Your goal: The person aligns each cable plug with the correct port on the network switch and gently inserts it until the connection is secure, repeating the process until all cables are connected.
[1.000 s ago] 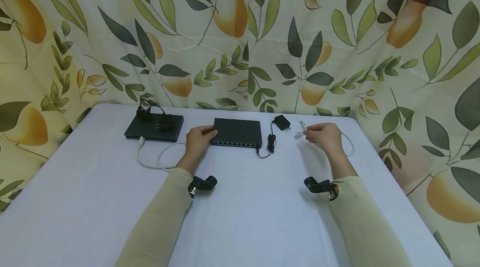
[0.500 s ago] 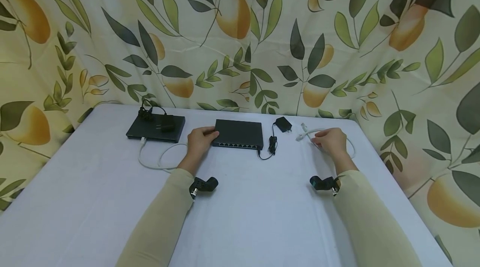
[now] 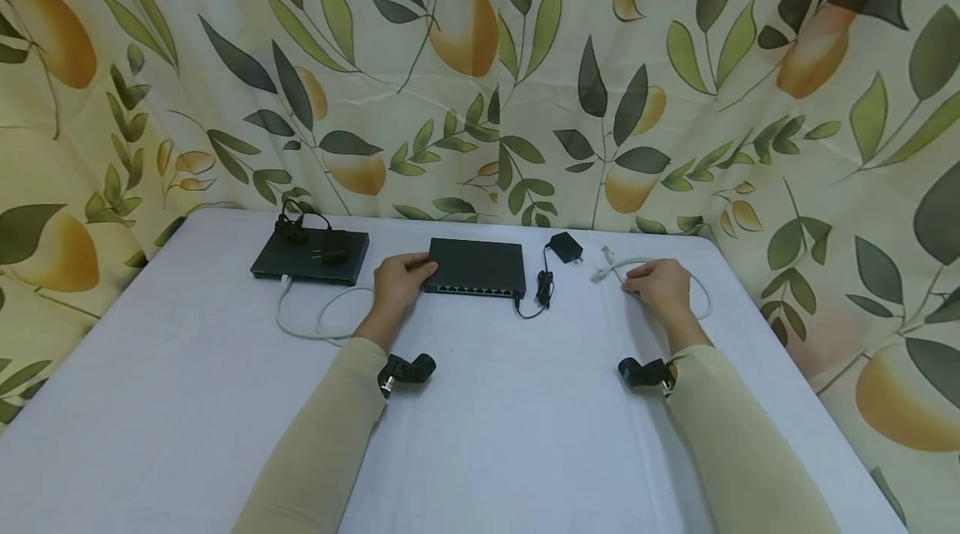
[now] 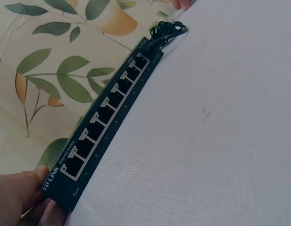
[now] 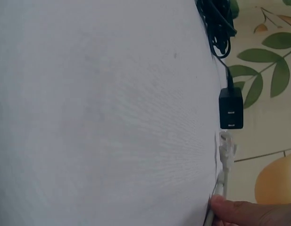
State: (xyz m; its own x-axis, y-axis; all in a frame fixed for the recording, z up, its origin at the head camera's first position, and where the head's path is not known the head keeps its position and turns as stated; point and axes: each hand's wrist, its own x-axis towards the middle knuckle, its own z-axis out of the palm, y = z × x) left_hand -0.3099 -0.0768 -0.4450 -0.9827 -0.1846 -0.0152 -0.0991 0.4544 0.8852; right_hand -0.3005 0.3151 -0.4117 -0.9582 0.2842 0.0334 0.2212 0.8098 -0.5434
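Observation:
My left hand (image 3: 399, 284) grips the left end of a black Ethernet switch (image 3: 476, 263); in the left wrist view the thumb lies at its top edge and fingers show below. Its row of ports (image 4: 105, 115) faces me, and nothing is plugged into them. To the right, my right hand (image 3: 662, 288) pinches a white Ethernet cable (image 3: 701, 288) low at the table, near its two plug ends. One clear plug (image 5: 226, 141) shows beyond the thumb in the right wrist view. Part of the cable is hidden behind the hand.
A black power adapter (image 3: 566, 247) with a bundled cord (image 3: 543, 288) lies between the switch and the cable, its cord joined to the switch. At left, another black box (image 3: 272, 262) carries a second adapter (image 3: 332, 247); a white cable (image 3: 288, 332) runs from its front. A patterned curtain (image 3: 570, 134) stands behind.
My right hand has moved right and down, and the cable's plug ends it held up now lie on the table. In the last half second little moves. My left hand stays on the switch.

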